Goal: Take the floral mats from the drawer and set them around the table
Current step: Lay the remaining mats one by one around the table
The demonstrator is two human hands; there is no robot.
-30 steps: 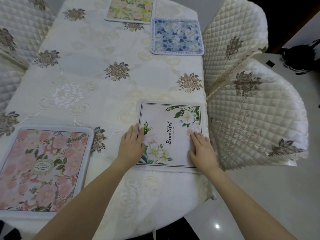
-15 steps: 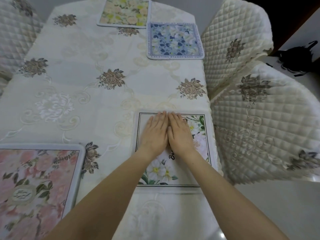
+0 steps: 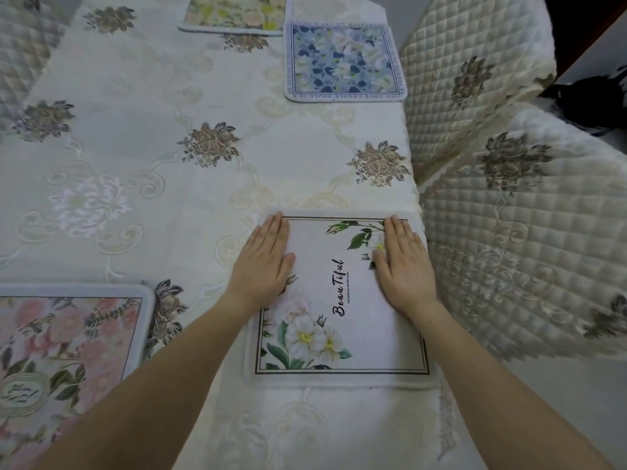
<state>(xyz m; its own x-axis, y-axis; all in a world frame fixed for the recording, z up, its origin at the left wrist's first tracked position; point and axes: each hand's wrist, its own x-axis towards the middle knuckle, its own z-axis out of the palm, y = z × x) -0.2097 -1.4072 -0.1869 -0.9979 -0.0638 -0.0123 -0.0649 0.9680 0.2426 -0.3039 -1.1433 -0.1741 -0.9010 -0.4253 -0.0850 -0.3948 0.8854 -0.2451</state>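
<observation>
White mat (image 3: 342, 300) corners hidden under flat left hand (image 3: 264, 262), right hand (image 3: 403, 262).

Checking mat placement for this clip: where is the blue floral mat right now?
In the head view the blue floral mat lies flat at the table's far right edge, beside the yellow-green mat and next to the quilted chair.
</observation>
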